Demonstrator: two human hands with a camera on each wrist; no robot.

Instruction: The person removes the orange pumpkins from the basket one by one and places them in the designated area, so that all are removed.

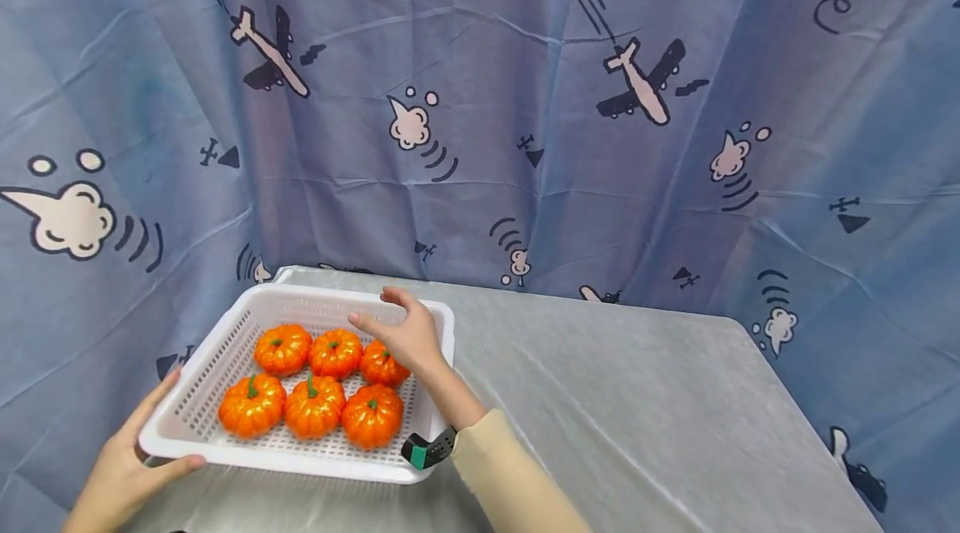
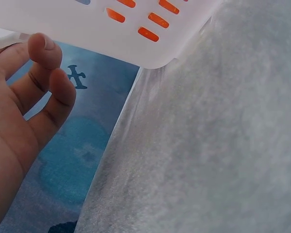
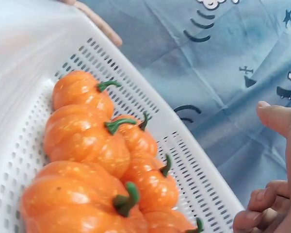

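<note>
A white plastic basket point(image 1: 300, 467) with slotted walls holds several shiny orange toy pumpkins with green stems, in two rows. My left hand point(image 1: 131, 462) grips the basket at its near left corner, thumb along the front rim and fingers at the left side. In the left wrist view, bent fingers of that hand point(image 2: 19, 102) show beside the basket's underside. Above the basket's right part hovers my right hand point(image 1: 412, 337), thumb and fingers spread apart, holding nothing. Below it lies the far right pumpkin point(image 1: 381, 366), partly covered by the hand.
The basket stands at the left end of a table covered with a pale grey cloth point(image 1: 637, 400). Behind and around the table hangs a blue curtain point(image 1: 480, 208) printed with planes and clouds. A black strap with a green patch point(image 1: 429, 450) is at my right wrist.
</note>
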